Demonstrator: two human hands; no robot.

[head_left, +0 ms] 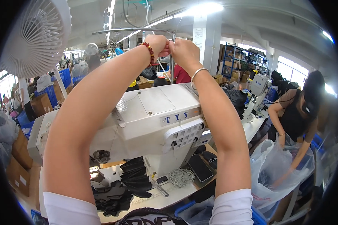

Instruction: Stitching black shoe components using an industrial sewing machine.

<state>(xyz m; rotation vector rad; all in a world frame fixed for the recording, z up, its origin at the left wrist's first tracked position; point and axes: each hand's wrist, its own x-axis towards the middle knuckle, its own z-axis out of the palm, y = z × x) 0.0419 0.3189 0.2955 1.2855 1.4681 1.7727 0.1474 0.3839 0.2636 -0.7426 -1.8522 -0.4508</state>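
Both my arms reach up over a white industrial sewing machine (154, 103). My left hand (156, 44), with a red bead bracelet at its wrist, is closed in a pinch. Fingertips nearly touching it, my right hand (184, 53) is closed too, below it a silver bangle. Whatever the fingers hold is too small to make out. They are beside the upright metal pole of a thread stand (172, 69), under its crossbar. Behind the machine stand a dark thread cone with a yellow top (132, 86) and a black one (160, 81).
Black fabric pieces (136, 176), a coil of pale cord (181, 177) and a dark phone (200, 167) lie on the machine table. A white fan (37, 35) stands at the upper left. On the right a co-worker (294, 112) reaches into a clear plastic bag (266, 168).
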